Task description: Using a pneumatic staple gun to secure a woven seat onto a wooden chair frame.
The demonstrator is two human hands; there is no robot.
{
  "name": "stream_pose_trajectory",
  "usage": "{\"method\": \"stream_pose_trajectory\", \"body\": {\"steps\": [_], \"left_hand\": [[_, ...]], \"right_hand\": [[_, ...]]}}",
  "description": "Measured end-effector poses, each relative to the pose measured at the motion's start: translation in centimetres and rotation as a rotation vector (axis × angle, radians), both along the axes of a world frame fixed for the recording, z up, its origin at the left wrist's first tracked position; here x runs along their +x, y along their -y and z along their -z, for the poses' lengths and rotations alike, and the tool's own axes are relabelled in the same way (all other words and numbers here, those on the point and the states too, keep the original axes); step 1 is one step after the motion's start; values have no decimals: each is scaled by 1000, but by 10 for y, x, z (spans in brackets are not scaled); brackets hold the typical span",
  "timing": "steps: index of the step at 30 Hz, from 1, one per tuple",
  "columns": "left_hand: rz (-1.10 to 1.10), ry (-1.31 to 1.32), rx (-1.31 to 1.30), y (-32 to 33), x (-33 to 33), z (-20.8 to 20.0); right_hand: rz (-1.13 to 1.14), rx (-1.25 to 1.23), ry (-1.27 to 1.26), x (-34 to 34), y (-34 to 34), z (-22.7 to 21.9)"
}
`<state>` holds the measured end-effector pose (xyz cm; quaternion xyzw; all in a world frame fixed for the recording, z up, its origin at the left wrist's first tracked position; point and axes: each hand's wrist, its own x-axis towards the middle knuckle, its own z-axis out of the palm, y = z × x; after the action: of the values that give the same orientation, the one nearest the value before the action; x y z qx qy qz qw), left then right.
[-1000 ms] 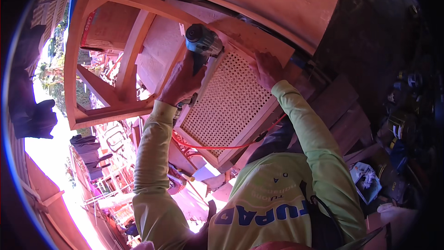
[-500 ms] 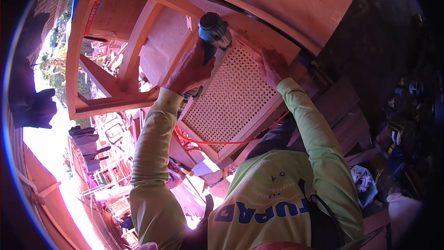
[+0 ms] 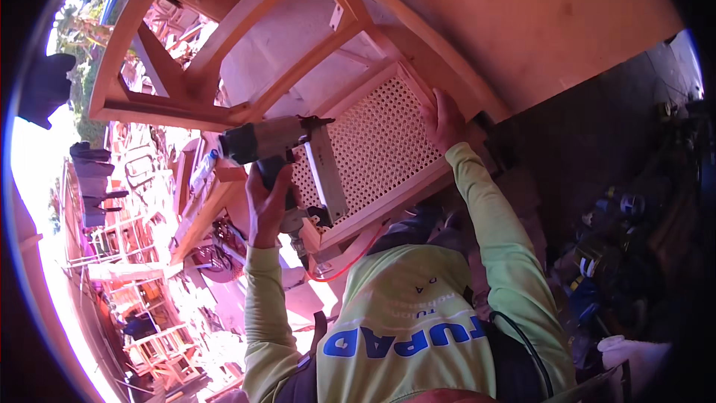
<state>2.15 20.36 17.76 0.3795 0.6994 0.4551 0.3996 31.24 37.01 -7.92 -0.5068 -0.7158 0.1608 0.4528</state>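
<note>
My left hand (image 3: pixel 268 201) is wrapped round the handle of an air nail gun (image 3: pixel 262 138), black and grey with a long magazine. The gun is held over the left part of a woven cane panel (image 3: pixel 384 127) set in a wooden frame (image 3: pixel 373 218). Its nose points toward the far right, apart from the far rail as far as I can see. At the panel's right edge, my right hand (image 3: pixel 447 121) grips the frame's side rail, with its fingertips partly hidden. A larger curved wooden frame (image 3: pixel 287 89) joins the panel's far side.
A red air hose (image 3: pixel 335 275) runs below the panel near my body. A big wooden sheet (image 3: pixel 537 22) stands at the far right. Tools and containers (image 3: pixel 597 254) lie in shadow on the right. Several wooden chair frames (image 3: pixel 168 351) are stacked at the left.
My left hand has drawn the nail gun back from the panel's far corner toward me and turned it sideways. My right hand stays on the rail. The whole view has shifted.
</note>
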Motion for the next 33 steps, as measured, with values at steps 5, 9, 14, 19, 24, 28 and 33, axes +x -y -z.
{"method": "stream_pose_trajectory", "body": {"steps": [5, 9, 14, 19, 24, 28, 33], "left_hand": [[-258, 216, 10, 58, -19, 30], [-244, 410, -137, 77, -35, 73], [-242, 505, -69, 70, -12, 92], [-156, 451, -90, 63, 1, 90], [40, 262, -11, 26, 38, 51], [270, 89, -19, -19, 70, 40], [431, -246, -56, -62, 98, 41]], "right_hand": [[-158, -279, -186, 16, -11, 4], [-123, -200, 94, 18, 0, 0], [-36, -73, 187, 8, 11, -2], [-64, -165, 184, 14, 8, -2], [-93, -216, 115, 33, 33, 4], [63, -111, 22, 35, 57, -1], [186, -258, 89, 20, 59, 6]]}}
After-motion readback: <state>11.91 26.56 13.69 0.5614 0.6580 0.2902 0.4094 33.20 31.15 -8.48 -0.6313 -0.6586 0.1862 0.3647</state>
